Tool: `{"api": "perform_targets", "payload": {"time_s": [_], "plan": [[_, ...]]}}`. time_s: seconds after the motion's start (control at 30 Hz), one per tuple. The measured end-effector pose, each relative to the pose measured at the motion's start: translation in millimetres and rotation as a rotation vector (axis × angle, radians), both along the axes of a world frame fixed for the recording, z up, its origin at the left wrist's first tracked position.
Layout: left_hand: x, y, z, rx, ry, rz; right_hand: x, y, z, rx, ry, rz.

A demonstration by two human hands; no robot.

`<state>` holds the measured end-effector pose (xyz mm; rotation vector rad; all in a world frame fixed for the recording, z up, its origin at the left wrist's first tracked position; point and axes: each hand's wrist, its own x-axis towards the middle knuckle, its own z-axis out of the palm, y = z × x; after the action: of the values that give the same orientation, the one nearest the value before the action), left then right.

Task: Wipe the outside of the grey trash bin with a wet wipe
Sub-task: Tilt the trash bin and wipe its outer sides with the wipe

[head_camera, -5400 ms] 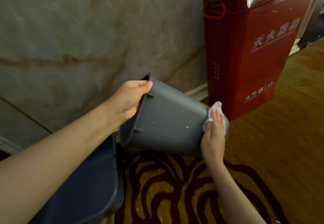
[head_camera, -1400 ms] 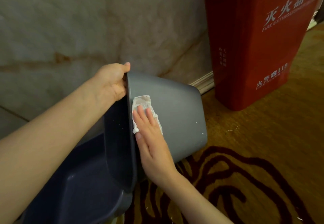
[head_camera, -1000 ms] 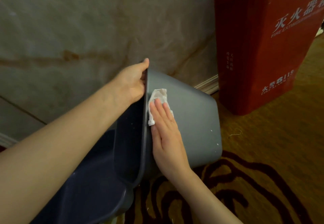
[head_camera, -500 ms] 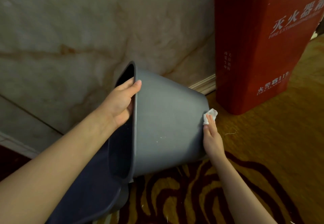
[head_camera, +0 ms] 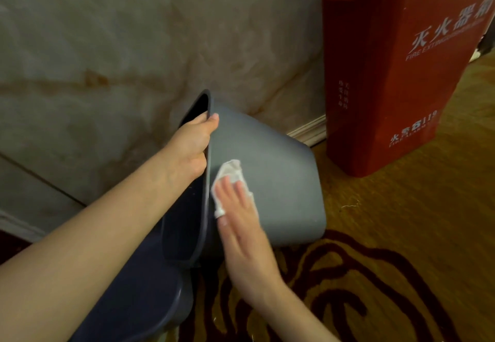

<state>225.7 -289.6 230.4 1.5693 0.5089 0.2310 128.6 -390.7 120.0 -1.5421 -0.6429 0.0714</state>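
Observation:
The grey trash bin (head_camera: 278, 181) is tipped on its side above the carpet, its open mouth facing me and its base pointing right. My left hand (head_camera: 190, 148) grips the top of its rim, thumb outside and fingers hidden inside. My right hand (head_camera: 241, 223) lies flat on the bin's outer wall just beside the rim, pressing a crumpled white wet wipe (head_camera: 230, 175) under the fingertips. Part of the wipe sticks out above and to the left of the fingers.
A dark blue plastic container (head_camera: 139, 296) sits under the bin's mouth at the lower left. A tall red fire extinguisher box (head_camera: 396, 68) stands at the right against the marble wall (head_camera: 107, 47). The floor is patterned gold and maroon carpet (head_camera: 388, 261).
My right hand has slid the wipe from the bin's base end back along the outer wall to just beside the rim. My left hand keeps hold of the rim.

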Motion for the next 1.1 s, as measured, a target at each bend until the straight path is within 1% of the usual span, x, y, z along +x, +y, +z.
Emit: {"api": "perform_targets", "payload": {"time_s": [0.1, 0.2, 0.23, 0.37, 0.5, 0.63, 0.7, 0.77, 0.8, 0.83, 0.87, 0.9, 0.93, 1.0, 1.1], "plan": [[3, 2, -1, 0.027, 0.019, 0.015, -8, 4, 6, -0.043, -0.010, 0.020], [6, 1, 1, -0.009, 0.013, 0.023, -2, 2, -5, -0.092, -0.077, -0.033], [7, 2, 1, -0.016, 0.020, 0.031, 1, 0, -11, -0.092, -0.068, -0.046], [9, 9, 2, -0.031, 0.068, 0.016, 19, -15, -53, -0.123, 0.073, -0.172], [14, 13, 1, -0.069, 0.059, 0.014, 45, -43, -86, -0.120, 0.274, -0.274], [22, 7, 7, -0.021, 0.069, -0.125, 65, -53, -96, -0.112, 0.416, -0.312], [17, 7, 12, 0.056, 0.151, -0.260, 72, -53, -98, -0.111, 0.444, -0.334], [-6, 14, 13, 0.172, 0.249, -0.439, 79, -56, -100, -0.100, 0.460, -0.358], [-21, 18, 11, 0.283, 0.300, -0.530, 82, -57, -102, -0.095, 0.471, -0.371], [-38, 22, 7, 0.438, 0.338, -0.626, 86, -58, -103, -0.094, 0.486, -0.381], [-56, 24, 1, 0.564, 0.350, -0.718, 89, -59, -104, -0.099, 0.505, -0.388], [-72, 24, -5, 0.644, 0.336, -0.781, 93, -59, -104, -0.110, 0.525, -0.392], [-84, 21, -11, 0.648, 0.300, -0.811, 96, -60, -105, -0.118, 0.544, -0.399], [-96, 14, -25, 0.626, 0.202, -0.797, 100, -60, -106, -0.117, 0.586, -0.415], [-94, -1, -35, 0.743, 0.027, -0.760, 103, -62, -108, -0.094, 0.650, -0.431]]}}
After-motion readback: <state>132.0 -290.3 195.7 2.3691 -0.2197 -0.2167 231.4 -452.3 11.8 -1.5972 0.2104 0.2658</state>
